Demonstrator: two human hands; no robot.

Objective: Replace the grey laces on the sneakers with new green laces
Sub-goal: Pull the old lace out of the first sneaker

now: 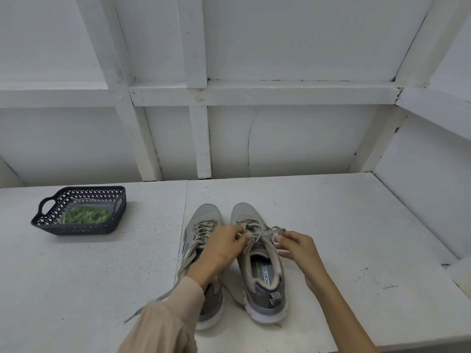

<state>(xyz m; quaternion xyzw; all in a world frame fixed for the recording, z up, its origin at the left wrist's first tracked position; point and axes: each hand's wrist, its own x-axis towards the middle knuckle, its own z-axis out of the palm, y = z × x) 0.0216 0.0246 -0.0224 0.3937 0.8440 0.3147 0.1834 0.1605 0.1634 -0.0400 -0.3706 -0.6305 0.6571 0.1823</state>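
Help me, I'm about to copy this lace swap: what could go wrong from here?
The left hand and right hand both pinch the grey lace on the right sneaker; a hard tug could drag the unheld shoe. The loose lace of the left sneaker trails by the sleeve, which might snag it.

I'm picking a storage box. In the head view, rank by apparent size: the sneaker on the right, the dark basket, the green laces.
1. sneaker on the right, nearer the camera, so its lead is unsure
2. dark basket
3. green laces, clearly smallest
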